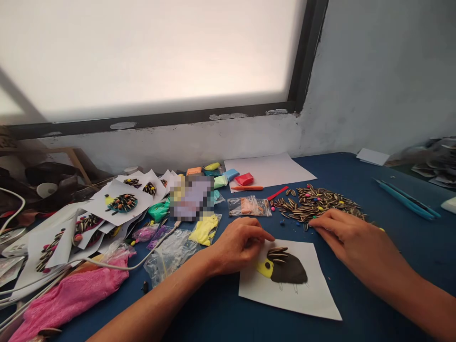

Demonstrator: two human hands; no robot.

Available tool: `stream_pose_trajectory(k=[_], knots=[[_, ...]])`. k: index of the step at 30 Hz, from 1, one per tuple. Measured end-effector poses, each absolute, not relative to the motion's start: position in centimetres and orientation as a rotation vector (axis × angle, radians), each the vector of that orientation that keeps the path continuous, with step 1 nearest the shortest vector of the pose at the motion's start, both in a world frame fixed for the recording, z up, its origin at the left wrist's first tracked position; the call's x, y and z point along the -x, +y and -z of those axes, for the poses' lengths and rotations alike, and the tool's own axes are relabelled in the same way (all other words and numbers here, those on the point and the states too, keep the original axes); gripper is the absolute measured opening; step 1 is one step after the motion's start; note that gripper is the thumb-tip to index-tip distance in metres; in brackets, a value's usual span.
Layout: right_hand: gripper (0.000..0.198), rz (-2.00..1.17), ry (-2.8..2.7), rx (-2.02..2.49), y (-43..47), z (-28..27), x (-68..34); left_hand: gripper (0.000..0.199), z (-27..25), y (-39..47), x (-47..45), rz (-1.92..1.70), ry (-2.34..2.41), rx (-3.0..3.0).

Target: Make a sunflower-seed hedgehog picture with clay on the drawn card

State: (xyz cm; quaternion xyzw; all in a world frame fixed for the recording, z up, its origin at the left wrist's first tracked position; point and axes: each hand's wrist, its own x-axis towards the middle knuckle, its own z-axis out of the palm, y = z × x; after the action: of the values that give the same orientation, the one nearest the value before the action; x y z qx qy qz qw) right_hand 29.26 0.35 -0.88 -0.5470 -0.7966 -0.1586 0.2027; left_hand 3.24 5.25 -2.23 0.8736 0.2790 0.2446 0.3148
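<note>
A sheet of white paper point(295, 304) lies in front of me with a clay hedgehog on it. The hedgehog has a yellow head point(263, 270), a dark round eye and a flat dark body point(292, 270). Several sunflower seeds point(278, 255) stand like spines behind the head. My left hand point(239, 244) rests at the paper's upper left corner, its index finger stretched out, the others loosely curled. At the near edge of a heap of sunflower seeds point(313, 202), my right hand point(351, 235) has thumb and fingertips pinched together. Whatever is between them is too small to make out.
Small coloured balls lie among the seeds. Clay packets, including red point(244, 179) and yellow point(204, 230), stand mid-table near a blurred phone-like object point(192, 197). Finished seed pictures point(121, 202), a white cable point(142, 261) and a pink bag point(71, 301) lie left; blue tweezers point(409, 199) right.
</note>
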Motion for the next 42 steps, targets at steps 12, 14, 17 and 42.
stream_pose_trajectory(k=[12, 14, 17, 42], knots=[[0.032, 0.453, -2.441, 1.441, 2.3, 1.4, -29.1, 0.037, 2.2, 5.1, -3.4, -0.658, 0.745, -2.308], [0.03, 0.422, -2.426, 1.422, 2.4, 1.3, -28.9, 0.037, 2.1, 5.1, -3.4, -0.655, 0.751, -2.312], [0.025, 0.368, -2.344, 1.421, 2.0, 0.9, -28.5, 0.038, 2.1, 5.2, -3.4, -0.645, 0.757, -2.318], [0.021, -0.213, -2.192, 1.199, -3.4, -0.5, -25.1, 0.035, 2.3, 5.2, -3.4, -0.67, 0.751, -2.335]])
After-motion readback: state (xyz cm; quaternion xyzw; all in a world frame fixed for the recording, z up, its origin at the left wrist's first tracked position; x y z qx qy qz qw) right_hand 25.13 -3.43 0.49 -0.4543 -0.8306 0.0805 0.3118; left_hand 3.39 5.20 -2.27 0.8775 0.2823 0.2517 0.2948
